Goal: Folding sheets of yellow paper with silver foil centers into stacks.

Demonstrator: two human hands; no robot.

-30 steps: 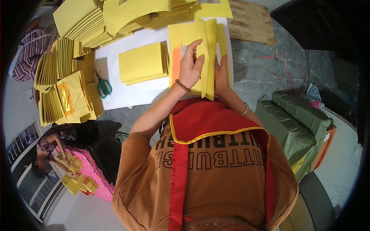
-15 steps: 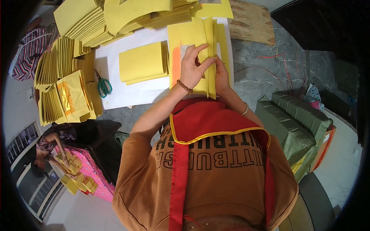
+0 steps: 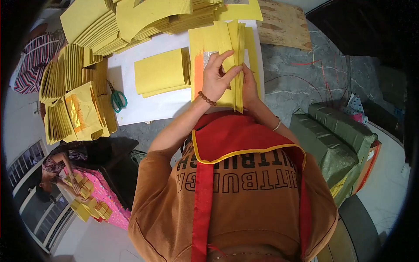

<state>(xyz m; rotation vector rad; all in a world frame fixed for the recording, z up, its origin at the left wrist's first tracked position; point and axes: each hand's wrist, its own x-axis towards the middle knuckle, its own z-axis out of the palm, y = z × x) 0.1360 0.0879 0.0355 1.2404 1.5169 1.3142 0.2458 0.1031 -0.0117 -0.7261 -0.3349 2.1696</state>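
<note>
A folded sheaf of yellow paper [image 3: 230,39] stands up from a flat pile of yellow sheets, one of which bears an orange and silver patch [image 3: 199,72]. My left hand [image 3: 217,77] pinches the sheaf from its left side, thumb and fingers against the folds. From the right side, my right hand [image 3: 250,85] holds the same paper; its fingers are partly hidden behind it. A small stack of folded yellow paper [image 3: 159,72] lies left of my hands on a white board [image 3: 126,105].
Green-handled scissors [image 3: 118,100] rest at the board's left edge, by bundles of folded yellow paper [image 3: 56,118]. More stacks [image 3: 89,22] fill the far side, near a plywood sheet [image 3: 286,24]. Green wrapped packages [image 3: 323,139] stand at right. Another person [image 3: 56,170] handles yellow bundles at lower left.
Both my hands and the pinched paper have shifted very slightly left, with the grip unchanged. The other person's arm at lower left has moved over the bundles.
</note>
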